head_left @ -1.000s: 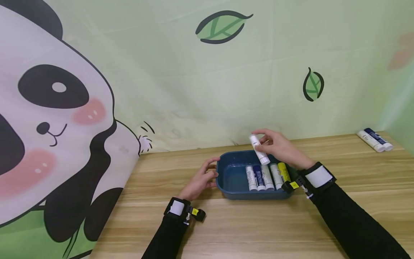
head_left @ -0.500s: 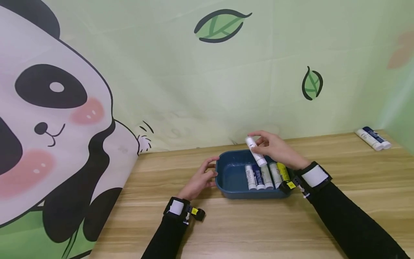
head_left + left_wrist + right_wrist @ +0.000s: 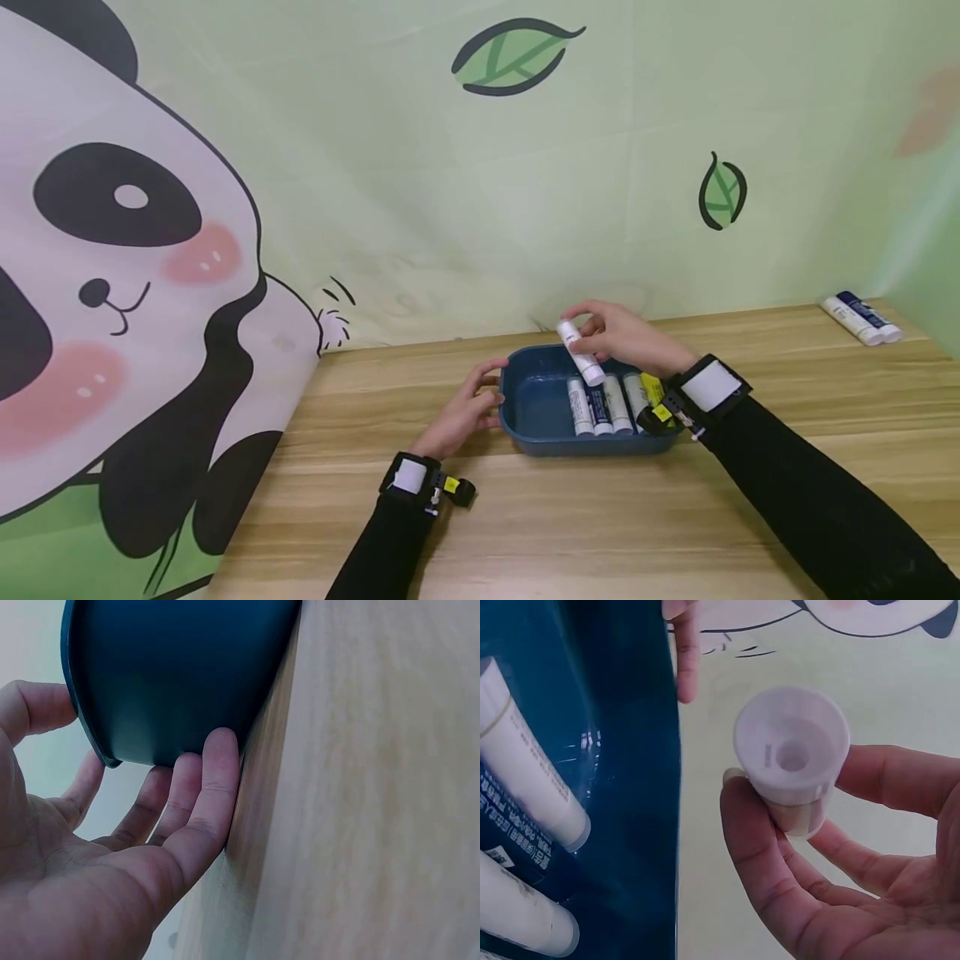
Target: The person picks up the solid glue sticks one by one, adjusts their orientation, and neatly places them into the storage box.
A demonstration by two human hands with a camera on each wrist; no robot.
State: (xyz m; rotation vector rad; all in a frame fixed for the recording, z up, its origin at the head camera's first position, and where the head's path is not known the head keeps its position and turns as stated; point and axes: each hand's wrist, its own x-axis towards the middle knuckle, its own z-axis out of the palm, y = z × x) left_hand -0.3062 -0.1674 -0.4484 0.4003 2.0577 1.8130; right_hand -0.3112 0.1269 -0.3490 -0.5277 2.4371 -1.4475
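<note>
One blue tray (image 3: 528, 408) near the middle of a wooden table (image 3: 570, 525), long side running left to right. Inside it, five tubes lying side by side along the right half: a white one (image 3: 579, 408), a dark blue one (image 3: 597, 408), two more white ones (image 3: 617, 406) and (image 3: 633, 396), and a yellow one (image 3: 651, 388) farthest right, partly hidden behind the right wrist strap. Left half of the tray floor bare.

One more white tube (image 3: 580, 353) held above the tray, tilted, cap end up and to the left, pinched between thumb and fingertips of the right hand (image 3: 626, 342); in the right wrist view the same tube (image 3: 793, 754) seen end-on, thumb on one side, fingers curled under the other. Right forearm stretched over the tray's near right corner, covering part of the yellow tube.

Left hand (image 3: 465, 412) at the tray's left end, fingers relaxed and nearly straight; in the left wrist view the fingertips (image 3: 217, 772) laid against the tray's outer wall (image 3: 180, 675) where it meets the table, thumb over the rim, nothing gripped.

Two further tubes far right on the table, against the backdrop and well apart from the tray: one white (image 3: 849, 320), one dark blue (image 3: 868, 315), side by side. Behind everything, a green backdrop (image 3: 420, 183) with one large panda and two leaves.
</note>
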